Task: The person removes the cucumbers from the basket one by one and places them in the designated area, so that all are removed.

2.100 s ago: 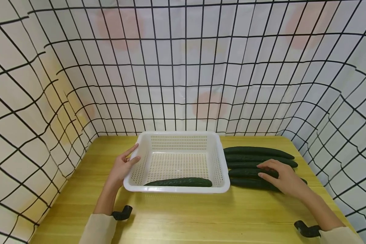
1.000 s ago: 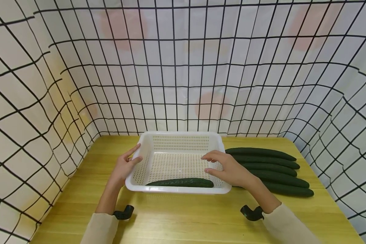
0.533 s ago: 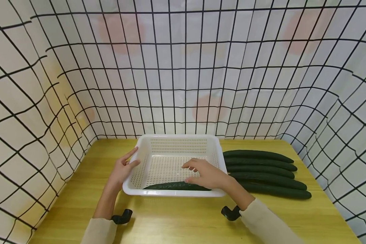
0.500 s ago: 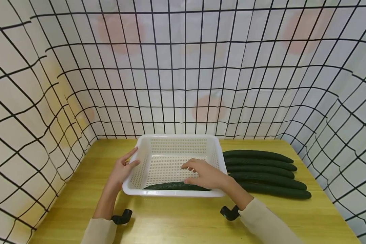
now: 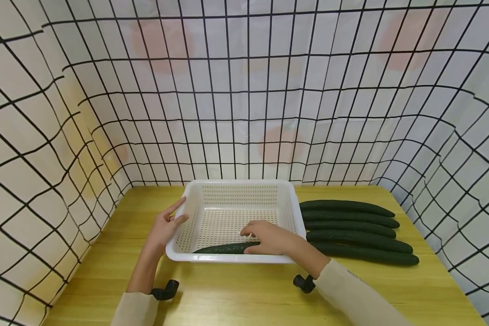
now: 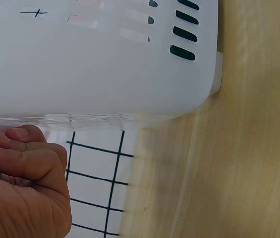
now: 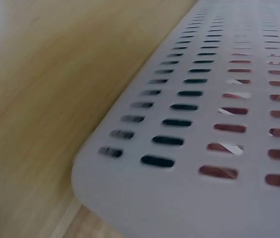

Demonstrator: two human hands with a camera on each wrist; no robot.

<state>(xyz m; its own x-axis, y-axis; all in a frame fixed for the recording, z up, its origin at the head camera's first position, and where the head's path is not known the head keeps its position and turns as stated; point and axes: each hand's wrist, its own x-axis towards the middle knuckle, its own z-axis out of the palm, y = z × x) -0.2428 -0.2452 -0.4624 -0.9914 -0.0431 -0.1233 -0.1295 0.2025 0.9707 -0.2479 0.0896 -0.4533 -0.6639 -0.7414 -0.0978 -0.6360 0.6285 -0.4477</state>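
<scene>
My left hand [image 5: 165, 231] grips the left rim of a white slotted plastic basket [image 5: 237, 258]. In the left wrist view, the bent fingers of that hand [image 6: 23, 183] are at the basket's edge [image 6: 105, 84]. A dark green cucumber [image 5: 220, 249] lies along the near side inside the basket. My right hand [image 5: 270, 237] reaches over the near right rim and straddles this cucumber. Its thumb overlaps the near side, while the loosely bent fingers show a gap beyond the far side. The cucumber's right end is hidden beneath the hand. Basket slots [image 7: 184, 106] fill much of the right wrist view.
Several cucumbers [image 5: 360, 240] lie side by side on the wooden table [image 5: 236, 294], right of the basket. White walls with a black grid pattern [image 5: 248, 104] stand at the back and both sides.
My right hand has left the cucumbers on the table with nothing in it, moved left over the basket and lowered onto the cucumber inside. The left hand has stayed on the rim.
</scene>
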